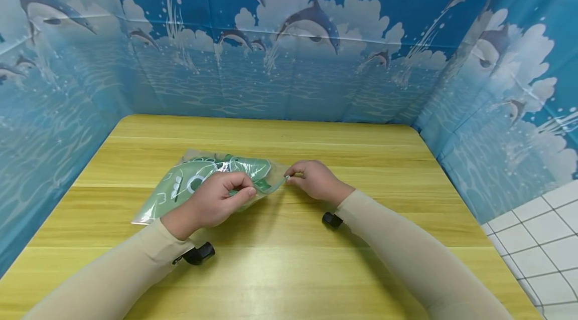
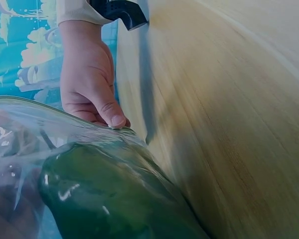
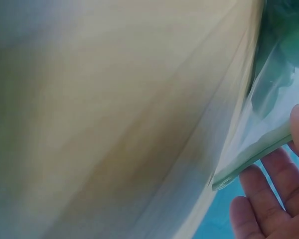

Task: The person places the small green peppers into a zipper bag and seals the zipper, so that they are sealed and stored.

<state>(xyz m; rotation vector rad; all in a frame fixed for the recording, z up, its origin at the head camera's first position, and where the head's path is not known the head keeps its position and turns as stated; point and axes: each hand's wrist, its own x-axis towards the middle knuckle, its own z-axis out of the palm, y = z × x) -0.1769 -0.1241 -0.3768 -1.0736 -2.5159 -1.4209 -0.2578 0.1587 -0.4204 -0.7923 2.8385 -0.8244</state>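
Note:
A clear zip bag [image 1: 158, 199] with a green print and white line drawings lies on the table, left of centre. Something dark green [image 2: 104, 194] shows through its plastic in the left wrist view. My left hand [image 1: 218, 199] pinches the near edge of the bag between thumb and fingers. At the bag's right end, my right hand [image 1: 315, 179] pinches the corner of the greenish zip strip [image 3: 251, 162], where a small whitish bit [image 1: 287, 177] shows at the fingertips. The strip is lifted off the table and bends between the hands.
The bag rests on a yellow wood-grain table [image 1: 280, 270]. Blue curtains [image 1: 289, 84] with dolphins hang behind it and along both sides. White wall or floor tiles [image 1: 546, 240] appear at the lower right. A black wrist camera [image 1: 198, 254] is strapped at each cuff.

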